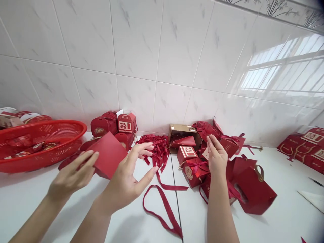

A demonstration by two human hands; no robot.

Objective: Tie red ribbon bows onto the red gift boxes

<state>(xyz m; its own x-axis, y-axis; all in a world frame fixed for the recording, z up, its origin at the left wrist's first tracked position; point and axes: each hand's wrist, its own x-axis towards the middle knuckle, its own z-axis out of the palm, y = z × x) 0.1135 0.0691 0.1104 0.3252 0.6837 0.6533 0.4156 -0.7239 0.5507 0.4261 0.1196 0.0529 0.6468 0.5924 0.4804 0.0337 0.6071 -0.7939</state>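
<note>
My left hand (126, 179) is raised above the table with its thumb and fingers spread and nothing in its grasp. Just behind it, another person's hand (73, 175) holds a plain red box (108, 155) by its left side. My right hand (217, 156) is up over a heap of red gift boxes (196, 172), its fingers stretched upward and close together. I see nothing held in it. Between my hands lie a tangled pile of dark red ribbons (158, 146) and a loose ribbon (164, 206) curving toward the table's near side.
A red plastic basket (76, 130) with small packets stands at left. Finished-looking red boxes (126, 123) and an open brown box (182, 127) are by the tiled wall. A larger red box (255, 189), more red packages (308, 143) and a pen (316, 182) are at right.
</note>
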